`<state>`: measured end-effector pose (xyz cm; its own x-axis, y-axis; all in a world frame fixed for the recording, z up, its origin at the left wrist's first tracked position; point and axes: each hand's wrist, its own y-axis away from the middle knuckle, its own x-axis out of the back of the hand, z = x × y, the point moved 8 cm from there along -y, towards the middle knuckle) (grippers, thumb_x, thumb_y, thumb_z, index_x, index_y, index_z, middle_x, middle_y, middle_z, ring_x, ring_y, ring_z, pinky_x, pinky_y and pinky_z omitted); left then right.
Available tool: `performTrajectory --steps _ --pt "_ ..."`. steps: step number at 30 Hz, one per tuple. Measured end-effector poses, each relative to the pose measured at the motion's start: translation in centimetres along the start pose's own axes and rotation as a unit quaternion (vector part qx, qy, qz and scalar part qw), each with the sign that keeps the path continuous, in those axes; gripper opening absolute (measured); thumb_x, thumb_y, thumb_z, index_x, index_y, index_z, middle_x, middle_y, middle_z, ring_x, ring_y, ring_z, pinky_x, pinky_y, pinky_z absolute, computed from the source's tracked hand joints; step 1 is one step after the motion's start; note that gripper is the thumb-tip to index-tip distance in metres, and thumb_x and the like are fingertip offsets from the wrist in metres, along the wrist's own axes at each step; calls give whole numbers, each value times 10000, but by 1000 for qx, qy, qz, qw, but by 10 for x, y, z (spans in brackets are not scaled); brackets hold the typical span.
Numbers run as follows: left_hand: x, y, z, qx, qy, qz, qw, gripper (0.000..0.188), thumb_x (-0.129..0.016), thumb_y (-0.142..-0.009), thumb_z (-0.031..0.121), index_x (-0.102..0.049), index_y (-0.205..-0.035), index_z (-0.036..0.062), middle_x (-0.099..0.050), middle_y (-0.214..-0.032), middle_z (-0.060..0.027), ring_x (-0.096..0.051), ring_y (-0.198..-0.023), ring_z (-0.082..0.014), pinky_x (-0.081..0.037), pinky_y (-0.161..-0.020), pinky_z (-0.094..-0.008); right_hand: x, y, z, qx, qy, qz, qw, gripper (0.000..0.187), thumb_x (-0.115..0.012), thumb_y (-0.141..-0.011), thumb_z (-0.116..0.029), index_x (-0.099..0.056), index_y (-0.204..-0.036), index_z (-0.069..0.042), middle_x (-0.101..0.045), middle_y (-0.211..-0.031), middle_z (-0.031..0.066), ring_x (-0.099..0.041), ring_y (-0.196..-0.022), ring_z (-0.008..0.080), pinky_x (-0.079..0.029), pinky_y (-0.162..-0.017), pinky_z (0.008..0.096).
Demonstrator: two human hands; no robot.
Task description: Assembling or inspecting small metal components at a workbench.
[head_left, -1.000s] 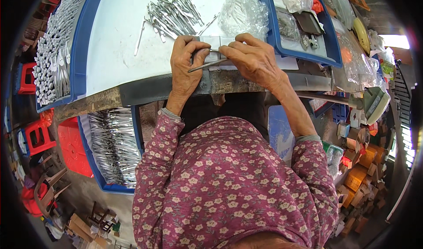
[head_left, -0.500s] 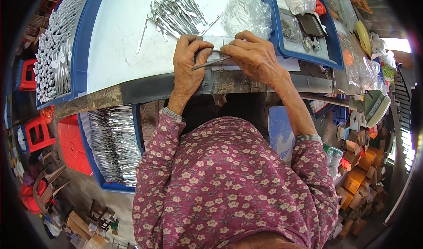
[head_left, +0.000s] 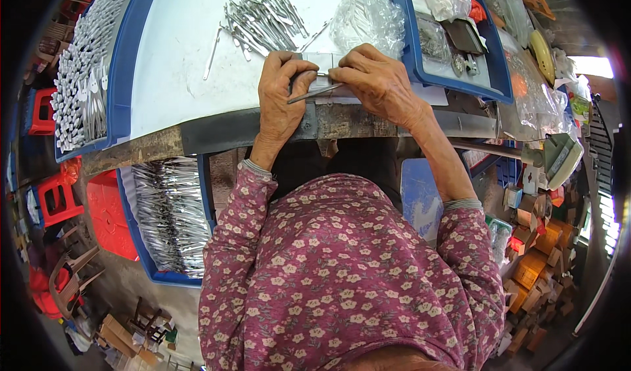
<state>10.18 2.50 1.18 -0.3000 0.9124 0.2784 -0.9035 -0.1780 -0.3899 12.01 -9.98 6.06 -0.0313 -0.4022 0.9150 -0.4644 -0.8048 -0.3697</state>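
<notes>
My left hand [head_left: 282, 92] is closed at the table's front edge, thumb and forefinger pinched on a small slim metal piece [head_left: 322, 74]. Opposite it, my right hand [head_left: 381, 85] is closed too, its fingertips at the other end of that piece. A thin dark metal rod [head_left: 317, 93] slants from under my right fingers toward my left palm. Behind the fingertips lies a flat grey metal plate [head_left: 322, 60], partly covered by my hands. Farther back is a loose pile of slim silvery metal pieces [head_left: 263, 23], with a single piece [head_left: 212, 54] to its left.
A clear plastic bag [head_left: 368, 23] of metal pieces lies behind my right hand. Blue trays flank the white tabletop [head_left: 177, 55]: the left tray [head_left: 121, 62] full of metal pieces, the right tray [head_left: 411, 49] with bags and parts. Below left sits another full blue tray [head_left: 158, 276].
My right hand has shifted very slightly, its fingers bending a little more over the rod and small piece. My left hand stays in place.
</notes>
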Motion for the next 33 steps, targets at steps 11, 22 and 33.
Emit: performTrajectory --steps 11,22,33 --pt "0 1 5 -16 -30 9 999 93 -649 -759 72 -642 -842 31 -500 -892 -96 -529 -841 -211 -433 -709 -300 3 8 11 -41 15 -13 999 195 -607 -713 -54 -588 -887 -142 -521 -790 10 -508 -793 197 -457 -606 306" --pt "0 4 12 -74 -68 48 994 85 -654 -689 67 -642 -771 45 -514 -850 -84 -477 -816 -243 -372 -722 -350 16 -2 31 -295 -451 145 830 174 -607 -836 -137 -634 -981 -45 -639 -783 18 -587 -743 79 -471 -645 207" --pt "0 2 13 -90 -77 33 992 99 -654 -715 69 -638 -806 35 -514 -857 -107 -506 -838 -249 -412 -716 -339 26 -7 4 -211 -115 78 968 205 -613 -824 -185 -551 -920 -15 -591 -774 130 -596 -674 238 -451 -586 334"
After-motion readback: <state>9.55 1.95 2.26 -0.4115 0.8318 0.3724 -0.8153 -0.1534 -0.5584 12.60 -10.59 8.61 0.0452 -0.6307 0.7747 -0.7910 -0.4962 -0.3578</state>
